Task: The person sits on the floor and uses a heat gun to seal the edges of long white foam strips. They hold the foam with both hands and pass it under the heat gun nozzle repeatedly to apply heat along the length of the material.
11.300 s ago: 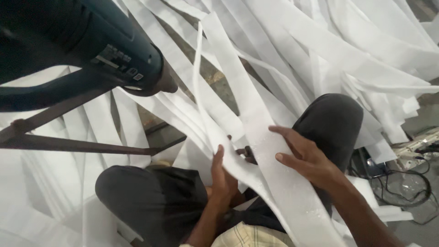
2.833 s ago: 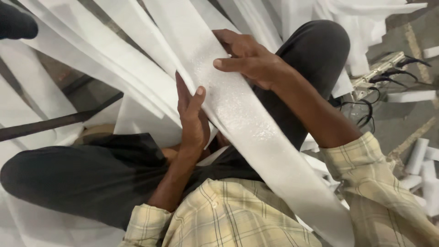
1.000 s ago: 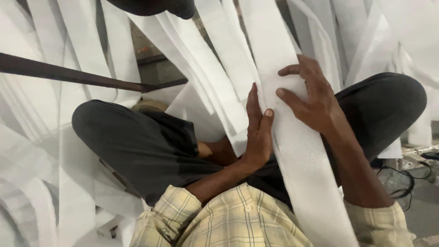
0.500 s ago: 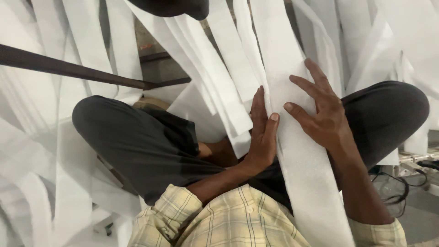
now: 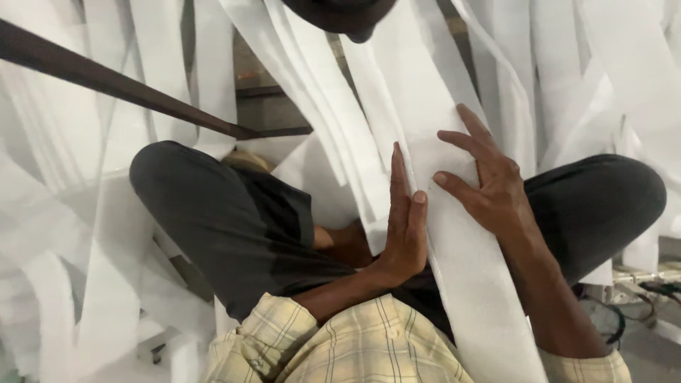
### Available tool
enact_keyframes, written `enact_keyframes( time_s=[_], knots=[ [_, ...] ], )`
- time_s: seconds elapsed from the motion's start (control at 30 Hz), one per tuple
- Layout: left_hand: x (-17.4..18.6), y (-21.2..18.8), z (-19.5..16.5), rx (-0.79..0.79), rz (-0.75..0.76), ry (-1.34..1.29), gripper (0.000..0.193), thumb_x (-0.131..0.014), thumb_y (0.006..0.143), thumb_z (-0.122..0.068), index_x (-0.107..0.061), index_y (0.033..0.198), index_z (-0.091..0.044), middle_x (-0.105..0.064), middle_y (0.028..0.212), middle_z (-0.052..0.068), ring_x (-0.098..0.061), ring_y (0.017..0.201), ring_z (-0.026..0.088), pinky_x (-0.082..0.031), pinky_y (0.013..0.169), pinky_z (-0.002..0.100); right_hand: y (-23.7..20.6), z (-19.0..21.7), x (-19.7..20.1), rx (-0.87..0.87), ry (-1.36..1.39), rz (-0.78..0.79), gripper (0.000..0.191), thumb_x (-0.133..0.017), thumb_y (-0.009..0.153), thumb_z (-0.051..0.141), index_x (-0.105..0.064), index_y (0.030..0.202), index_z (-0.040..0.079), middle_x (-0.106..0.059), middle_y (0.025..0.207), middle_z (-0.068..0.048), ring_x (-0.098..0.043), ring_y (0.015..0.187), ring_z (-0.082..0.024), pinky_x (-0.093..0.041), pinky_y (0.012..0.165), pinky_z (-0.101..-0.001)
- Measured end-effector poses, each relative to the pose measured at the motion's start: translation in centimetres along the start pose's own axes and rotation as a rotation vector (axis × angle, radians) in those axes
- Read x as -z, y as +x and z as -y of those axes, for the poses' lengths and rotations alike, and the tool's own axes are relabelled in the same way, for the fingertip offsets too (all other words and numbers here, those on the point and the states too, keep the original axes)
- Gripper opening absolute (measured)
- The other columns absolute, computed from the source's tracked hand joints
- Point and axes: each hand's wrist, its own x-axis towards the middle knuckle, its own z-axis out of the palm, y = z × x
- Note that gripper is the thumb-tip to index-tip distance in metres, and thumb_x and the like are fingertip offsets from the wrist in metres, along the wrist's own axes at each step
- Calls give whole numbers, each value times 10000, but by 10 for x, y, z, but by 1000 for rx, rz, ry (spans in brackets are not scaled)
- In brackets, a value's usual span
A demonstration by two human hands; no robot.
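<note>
While the left hand (image 5: 406,225) edges the white strip (image 5: 454,234) with flat fingers, the right hand (image 5: 489,188) lies spread on it, no grip closed; smoothing seems underway, next likely a steady downward feed

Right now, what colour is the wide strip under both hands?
White, plain; the wide strip shows best in the head view.

Left hand (image 5: 406,223) edge-on, right hand (image 5: 489,181) spread flat.
</note>
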Motion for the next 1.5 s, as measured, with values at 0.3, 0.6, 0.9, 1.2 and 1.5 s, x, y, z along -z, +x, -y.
enact_keyframes(
  time_s=[0.3, 0.6, 0.9, 1.2, 1.5],
  knots=[
    [15, 5, -3, -175, -59, 16, 751, -172, 1165, -482, 130, 1653, 3, 124, 1778, 208, 51, 1682, 341, -45, 1377, 470, 20, 13, -13, 42, 78, 19, 547, -821, 818, 172, -645, 1329, 93, -344, 1692, -166, -291, 1585, -337, -350, 1219, -468],
    [24, 28, -26, -119, -90, -290, 1000, -27, 968, -814, 121, 1675, -123, 127, 1789, 120, 35, 1671, 320, -75, 1362, 514, 51, 13, -27, 36, 373, 105, 550, -794, 852, 151, -621, 1367, 68, -319, 1702, -187, -214, 1614, -344, -213, 1266, -471],
    [42, 93, -44, -224, -184, -258, 990, 52, 970, -817, 30, 1696, -145, 44, 1813, 80, 50, 1702, 291, 18, 1398, 486, 122, 33, -12, -30, 237, 68, 548, -760, 886, 161, -592, 1399, 67, -534, 1520, -185, -430, 1464, -318, -346, 1181, -458],
    [65, 217, -2, -298, -264, -320, 939, -48, 1021, -790, 46, 1682, -129, 193, 1770, 61, 148, 1679, 271, 116, 1382, 476, 248, -2, 16, 364, -332, -86, 214, -763, 1058, 217, -728, 1185, 48, -729, 1181, -131, -685, 1095, -238, -573, 836, -354],
    [57, 149, -12, -168, -253, 219, 770, -280, 1110, -497, 54, 1677, -96, 42, 1782, 151, 7, 1663, 328, 2, 1329, 514, 173, 34, -10, 194, -18, -25, 418, -853, 809, 108, -697, 1185, 14, -735, 1214, -153, -659, 1140, -206, -516, 1019, -384]
  ],
)
